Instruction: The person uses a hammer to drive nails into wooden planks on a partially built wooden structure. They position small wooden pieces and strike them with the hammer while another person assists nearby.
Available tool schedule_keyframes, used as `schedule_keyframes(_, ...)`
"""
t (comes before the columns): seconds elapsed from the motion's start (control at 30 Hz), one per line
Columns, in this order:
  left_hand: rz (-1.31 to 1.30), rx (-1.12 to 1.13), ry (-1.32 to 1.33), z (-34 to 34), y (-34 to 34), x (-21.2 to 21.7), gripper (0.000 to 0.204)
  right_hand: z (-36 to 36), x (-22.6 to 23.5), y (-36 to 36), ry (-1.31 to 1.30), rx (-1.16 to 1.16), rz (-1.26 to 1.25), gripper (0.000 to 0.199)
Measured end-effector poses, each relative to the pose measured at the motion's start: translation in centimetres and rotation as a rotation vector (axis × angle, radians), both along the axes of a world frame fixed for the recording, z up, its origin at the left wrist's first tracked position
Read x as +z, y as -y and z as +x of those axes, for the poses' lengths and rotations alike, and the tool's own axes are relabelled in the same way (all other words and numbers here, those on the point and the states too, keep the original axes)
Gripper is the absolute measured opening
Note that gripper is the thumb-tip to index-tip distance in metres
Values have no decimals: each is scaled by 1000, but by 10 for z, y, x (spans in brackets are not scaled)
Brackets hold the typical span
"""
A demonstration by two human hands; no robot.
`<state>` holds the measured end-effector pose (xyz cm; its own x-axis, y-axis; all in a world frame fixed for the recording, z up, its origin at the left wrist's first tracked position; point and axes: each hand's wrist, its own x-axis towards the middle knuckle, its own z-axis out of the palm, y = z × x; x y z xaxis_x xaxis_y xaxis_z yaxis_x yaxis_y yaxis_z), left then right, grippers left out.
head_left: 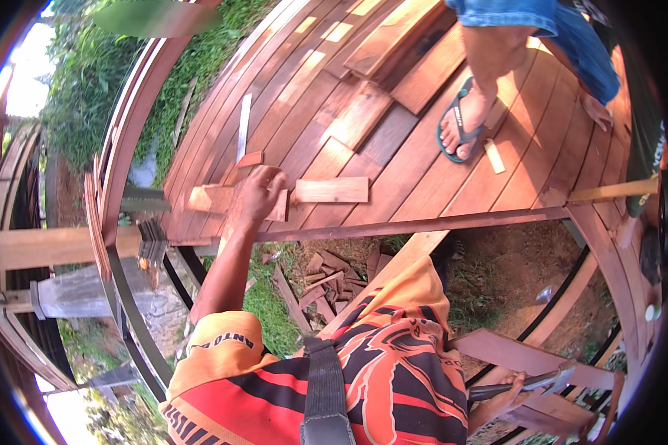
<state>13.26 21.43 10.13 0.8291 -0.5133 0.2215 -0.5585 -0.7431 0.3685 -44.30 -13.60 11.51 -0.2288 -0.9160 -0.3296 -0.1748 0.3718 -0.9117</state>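
My left hand (260, 191) reaches over the edge of the curved wooden deck (423, 196), fingers curled in and partly hidden. What they close on, if anything, I cannot make out. Just beyond the knuckles lies a try square (244, 130) with a metal blade and a short reddish wooden stock. Wood offcuts lie around that hand; a pale rectangular wood block (332, 190) is to its right. At the lower right, my right hand (508, 391) is closed around a long dark tool, its kind unclear, beside some reddish boards (527, 363).
Another person's sandalled foot (460, 126) stands on the deck, with that person's hand (596, 111) farther right. Loose planks (430, 70) lie at the back. Below the deck edge are a pile of offcuts (334, 282), grass and a slanting beam (423, 245). Curved railings (130, 119) rise at left.
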Motion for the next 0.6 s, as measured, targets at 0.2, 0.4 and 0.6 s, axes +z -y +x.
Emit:
schedule_keyframes(0.2,306,-382,-27,-29,42,-70,70,-14,-36,41,330,-47,149,9)
schedule_keyframes(0.4,467,-511,-10,-21,80,-85,56,8,17,-3,305,37,-69,34)
schedule_keyframes(0.6,354,-1063,-206,-149,280,-20,76,-2,-6,-52,366,-307,-168,41)
